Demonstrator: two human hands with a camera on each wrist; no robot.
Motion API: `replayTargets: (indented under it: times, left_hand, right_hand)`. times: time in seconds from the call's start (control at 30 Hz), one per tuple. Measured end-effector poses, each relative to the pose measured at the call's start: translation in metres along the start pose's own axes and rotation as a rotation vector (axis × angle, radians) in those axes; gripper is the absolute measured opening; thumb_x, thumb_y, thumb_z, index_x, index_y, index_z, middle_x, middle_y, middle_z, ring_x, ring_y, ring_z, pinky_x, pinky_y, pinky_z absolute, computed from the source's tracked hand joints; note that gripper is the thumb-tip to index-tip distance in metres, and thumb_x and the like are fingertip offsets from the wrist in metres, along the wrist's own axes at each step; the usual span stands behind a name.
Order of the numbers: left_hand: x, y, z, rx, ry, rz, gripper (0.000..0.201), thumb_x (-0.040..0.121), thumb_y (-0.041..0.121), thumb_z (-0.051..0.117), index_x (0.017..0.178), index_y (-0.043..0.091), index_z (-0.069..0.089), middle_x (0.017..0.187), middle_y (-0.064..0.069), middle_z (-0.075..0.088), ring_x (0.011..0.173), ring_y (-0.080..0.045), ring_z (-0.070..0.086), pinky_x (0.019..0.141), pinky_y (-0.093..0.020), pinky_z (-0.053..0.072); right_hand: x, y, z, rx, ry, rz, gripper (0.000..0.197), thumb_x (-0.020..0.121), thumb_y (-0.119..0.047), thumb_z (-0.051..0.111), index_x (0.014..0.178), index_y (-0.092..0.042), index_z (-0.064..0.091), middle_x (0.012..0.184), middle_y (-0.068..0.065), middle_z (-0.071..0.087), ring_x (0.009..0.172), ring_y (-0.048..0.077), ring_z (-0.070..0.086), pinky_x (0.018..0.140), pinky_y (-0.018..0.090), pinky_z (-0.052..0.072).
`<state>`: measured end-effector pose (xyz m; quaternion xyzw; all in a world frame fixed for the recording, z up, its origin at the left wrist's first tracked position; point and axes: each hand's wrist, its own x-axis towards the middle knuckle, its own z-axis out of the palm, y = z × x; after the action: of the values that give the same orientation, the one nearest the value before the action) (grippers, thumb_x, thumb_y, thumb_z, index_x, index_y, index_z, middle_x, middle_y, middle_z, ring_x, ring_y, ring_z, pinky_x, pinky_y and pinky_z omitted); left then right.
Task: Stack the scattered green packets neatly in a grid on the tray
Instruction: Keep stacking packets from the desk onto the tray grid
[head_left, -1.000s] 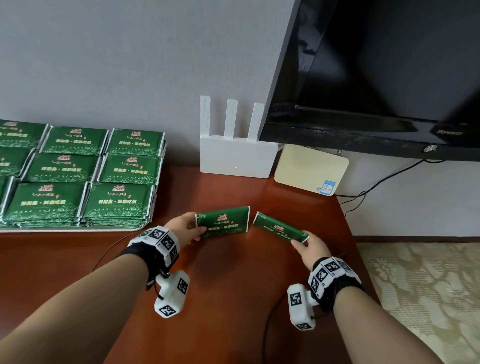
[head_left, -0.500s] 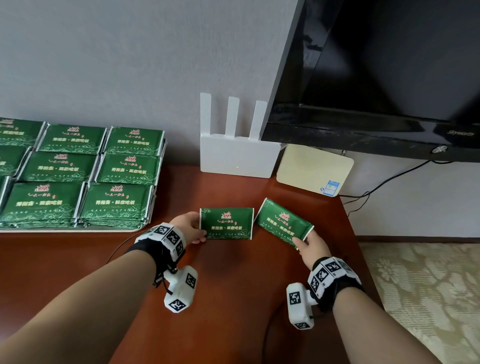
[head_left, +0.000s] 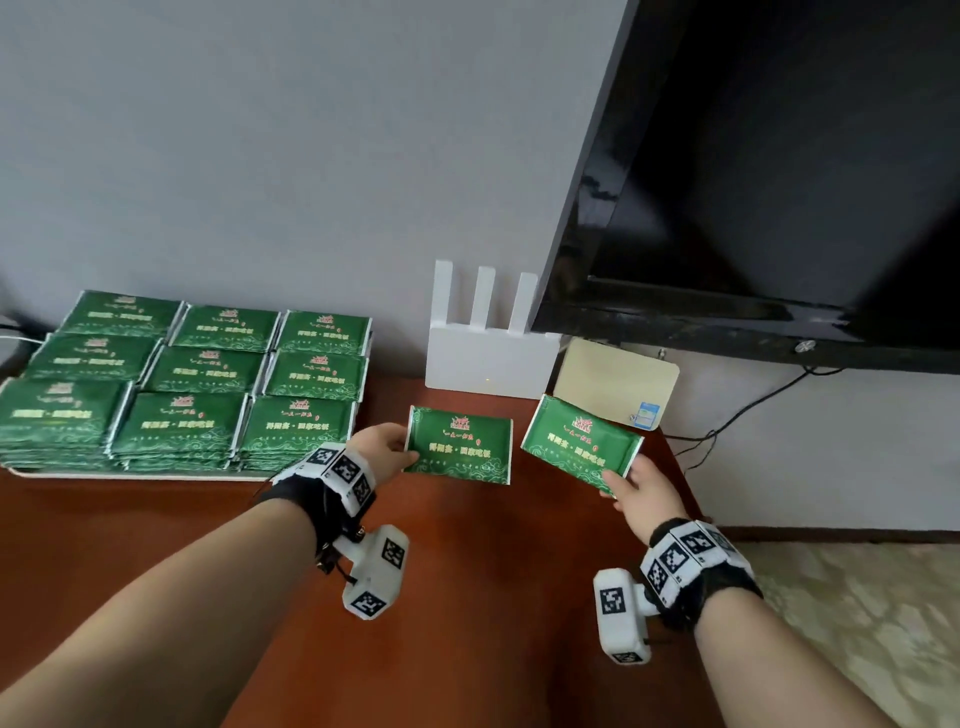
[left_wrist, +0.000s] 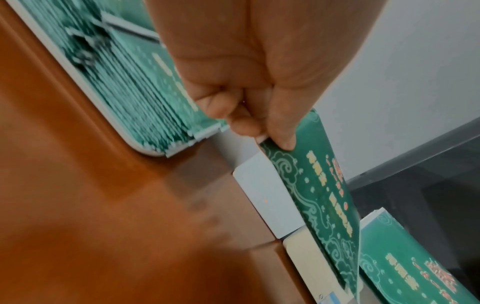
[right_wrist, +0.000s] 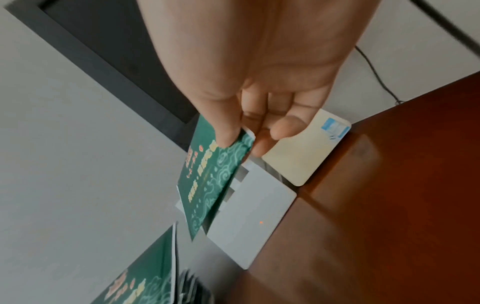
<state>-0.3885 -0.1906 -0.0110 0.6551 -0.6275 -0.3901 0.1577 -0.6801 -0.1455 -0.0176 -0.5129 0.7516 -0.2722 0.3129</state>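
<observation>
Left hand (head_left: 382, 449): pinches the left short edge of a green packet (head_left: 460, 446), thumb on its printed face, packet lifted off the wood.
Right hand (head_left: 641, 488): pinches the near right corner of a second packet (head_left: 582, 441), tilted, raised.
Gap: the two packets are near each other, not touching.
Tray (head_left: 130, 474): at the left by the wall, white rim showing under a three-by-three grid of stacked packets (head_left: 197, 384).
Table (head_left: 467, 571): bare brown wood between the hands and the near edge.
Behind: white router (head_left: 488, 358), cream box (head_left: 615, 382), TV (head_left: 779, 182).

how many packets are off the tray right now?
2. One packet is pinched at its left edge by the left hand; the other packet is held at its corner by the right hand. Both are above the table.
</observation>
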Motion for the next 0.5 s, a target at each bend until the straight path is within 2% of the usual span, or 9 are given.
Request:
replayTargets:
  times: [0.1, 0.2, 0.3, 0.4, 0.5]
  left_hand:
    - [-0.02, -0.004, -0.025, -0.02, 0.044, 0.043, 0.032, 0.091, 0.016, 0.056, 0.121, 0.008, 0.057, 0.121, -0.005, 0.062, 0.11, -0.018, 0.057, 0.089, -0.023, 0.043]
    - [-0.037, -0.017, -0.058, -0.053, 0.069, 0.079, 0.028, 0.09, 0.017, 0.057, 0.116, 0.008, 0.059, 0.115, -0.004, 0.064, 0.097, -0.014, 0.058, 0.082, -0.022, 0.044]
    - [-0.05, -0.043, -0.095, -0.069, 0.084, 0.076, 0.023, 0.09, 0.018, 0.057, 0.112, 0.01, 0.06, 0.102, -0.001, 0.065, 0.086, -0.012, 0.058, 0.073, -0.022, 0.048]
    - [-0.06, -0.071, -0.138, -0.079, 0.109, 0.04, 0.026, 0.09, 0.019, 0.057, 0.114, 0.009, 0.058, 0.104, -0.003, 0.066, 0.081, -0.012, 0.059, 0.067, -0.02, 0.049]
    - [-0.071, -0.106, -0.179, -0.128, 0.163, -0.003, 0.035, 0.089, 0.018, 0.058, 0.122, 0.006, 0.053, 0.111, -0.005, 0.063, 0.075, -0.009, 0.056, 0.062, -0.017, 0.047]
  right_hand:
    - [-0.021, -0.027, 0.002, -0.006, 0.019, -0.069, 0.02, 0.094, -0.019, 0.049, 0.113, -0.017, 0.054, 0.103, -0.003, 0.061, 0.096, 0.018, 0.059, 0.09, 0.04, 0.048]
    - [-0.04, -0.056, 0.013, 0.048, 0.034, -0.141, 0.019, 0.093, -0.017, 0.05, 0.111, -0.017, 0.055, 0.099, -0.006, 0.061, 0.087, 0.012, 0.059, 0.088, 0.039, 0.048]
    - [-0.058, -0.083, 0.034, 0.103, 0.028, -0.183, 0.013, 0.093, -0.015, 0.05, 0.104, -0.021, 0.051, 0.087, -0.014, 0.059, 0.075, 0.003, 0.056, 0.078, 0.03, 0.047]
    - [-0.072, -0.113, 0.061, 0.15, 0.01, -0.194, 0.012, 0.093, -0.014, 0.051, 0.104, -0.019, 0.051, 0.083, -0.013, 0.059, 0.073, 0.006, 0.058, 0.064, 0.021, 0.045]
    - [-0.082, -0.144, 0.095, 0.174, -0.012, -0.197, 0.011, 0.093, -0.013, 0.051, 0.102, -0.019, 0.05, 0.085, -0.008, 0.06, 0.072, 0.008, 0.057, 0.062, 0.02, 0.044]
